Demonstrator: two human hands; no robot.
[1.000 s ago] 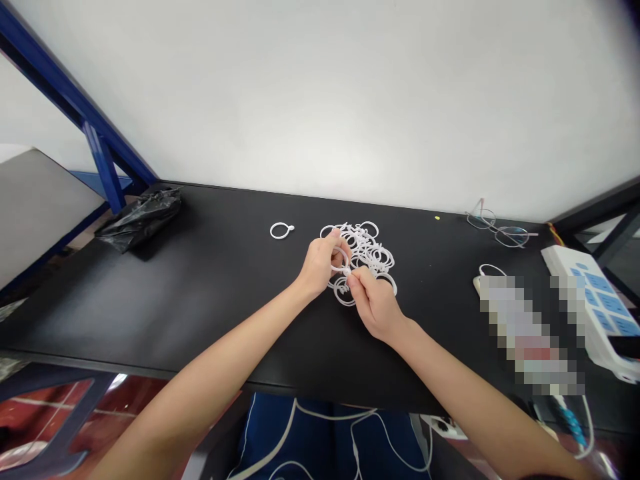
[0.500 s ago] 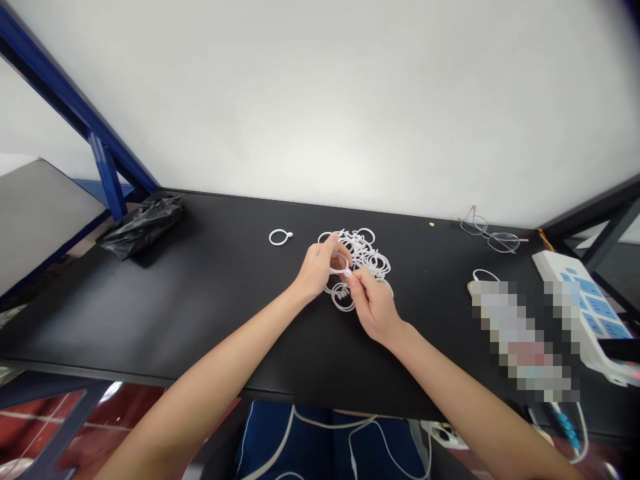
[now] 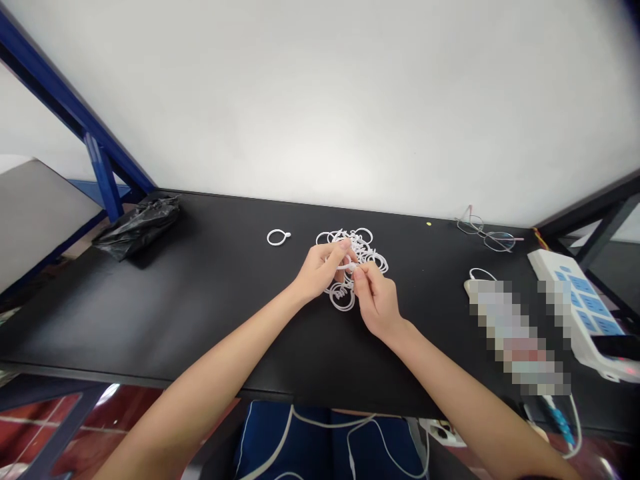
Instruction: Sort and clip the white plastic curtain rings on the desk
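Between my two hands is a white plastic curtain ring (image 3: 344, 267), partly covered by fingers. My left hand (image 3: 323, 268) is closed round its hoop. The fingertips of my right hand (image 3: 379, 298) pinch the small knob end of the same ring. Just behind and below the hands lies a tangled pile of similar white rings (image 3: 376, 261), some of it hidden by the fingers. Apart from the pile, to the left, a single white ring (image 3: 277, 238) with a small eyelet lies flat on the black table (image 3: 225, 280).
A crumpled black plastic bag (image 3: 137, 227) lies at the table's left. To the right are eyeglasses (image 3: 484, 231), a blurred-out phone-shaped object (image 3: 515, 333) with a white cable, and a white power strip (image 3: 575, 300) with blue sockets. A white wall (image 3: 320, 100) rises behind.
My left thumb and fingers have shifted toward my right hand and now cover more of the ring's hoop. The right hand still pinches the knob end. The view has shifted slightly.
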